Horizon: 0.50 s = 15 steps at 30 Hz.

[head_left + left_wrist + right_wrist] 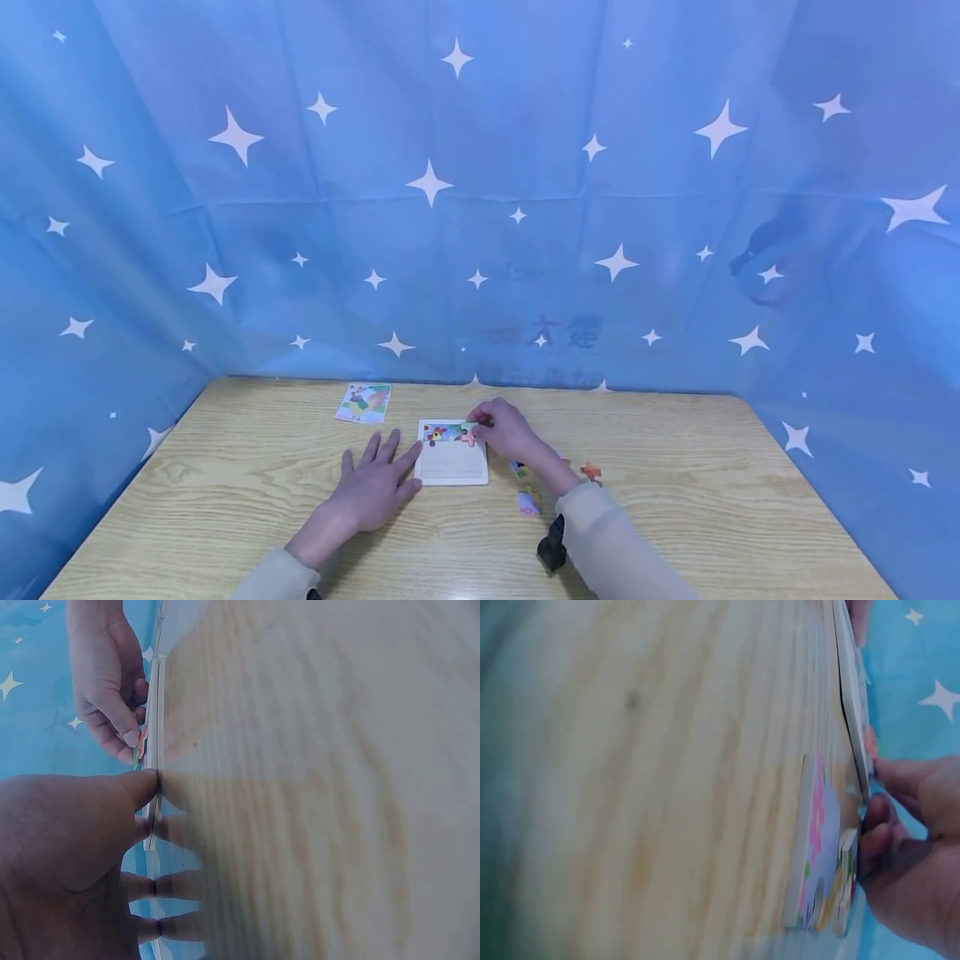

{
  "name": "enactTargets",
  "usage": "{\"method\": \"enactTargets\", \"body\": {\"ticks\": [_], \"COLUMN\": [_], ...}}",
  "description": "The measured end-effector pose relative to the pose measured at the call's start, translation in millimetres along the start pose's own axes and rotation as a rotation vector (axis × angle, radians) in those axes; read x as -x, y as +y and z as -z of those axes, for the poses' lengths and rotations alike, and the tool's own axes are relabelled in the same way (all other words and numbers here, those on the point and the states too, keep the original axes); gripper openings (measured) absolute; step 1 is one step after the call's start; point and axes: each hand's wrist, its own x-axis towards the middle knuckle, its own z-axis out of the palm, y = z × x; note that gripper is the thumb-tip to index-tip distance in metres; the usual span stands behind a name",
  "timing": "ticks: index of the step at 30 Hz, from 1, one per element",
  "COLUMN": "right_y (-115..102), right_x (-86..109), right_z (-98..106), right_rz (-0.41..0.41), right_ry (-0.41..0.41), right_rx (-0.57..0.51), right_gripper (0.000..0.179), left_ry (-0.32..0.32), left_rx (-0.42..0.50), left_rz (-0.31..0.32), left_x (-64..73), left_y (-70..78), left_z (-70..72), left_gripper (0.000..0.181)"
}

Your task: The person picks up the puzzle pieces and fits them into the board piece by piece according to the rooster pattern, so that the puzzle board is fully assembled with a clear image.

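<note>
A white puzzle tray (452, 475) lies on the table with colourful pieces (442, 432) along its far row; its near part shows bare. My right hand (507, 429) pinches a pink-and-green puzzle piece (468, 437) between thumb and fingers at the tray's far right corner. The same piece (141, 742) shows under the fingertips in the left wrist view. Fingers spread, my left hand (372, 493) rests at the tray's left side, its thumb and index finger touching the edge. How firmly the piece sits in the row is hidden by the fingers.
Several loose puzzle pieces (528, 502) lie right of the tray, partly under my right forearm, with an orange piece (591, 472) farther right. A picture card (363, 402) lies at the back left. A blue starry curtain (480, 250) borders the wooden table (712, 483).
</note>
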Motion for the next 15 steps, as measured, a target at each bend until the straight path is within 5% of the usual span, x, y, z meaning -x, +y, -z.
{"method": "enactTargets", "body": {"ticks": [15], "right_y": [2.2], "right_x": [-0.9], "right_z": [-1.1], "right_rz": [-0.007], "right_ry": [0.025], "right_rx": [-0.005], "right_gripper": [0.010], "left_ry": [-0.002], "left_rx": [0.004], "left_rz": [0.000], "left_x": [0.3], "left_y": [-0.5], "left_z": [-0.7], "left_gripper": [0.055]}}
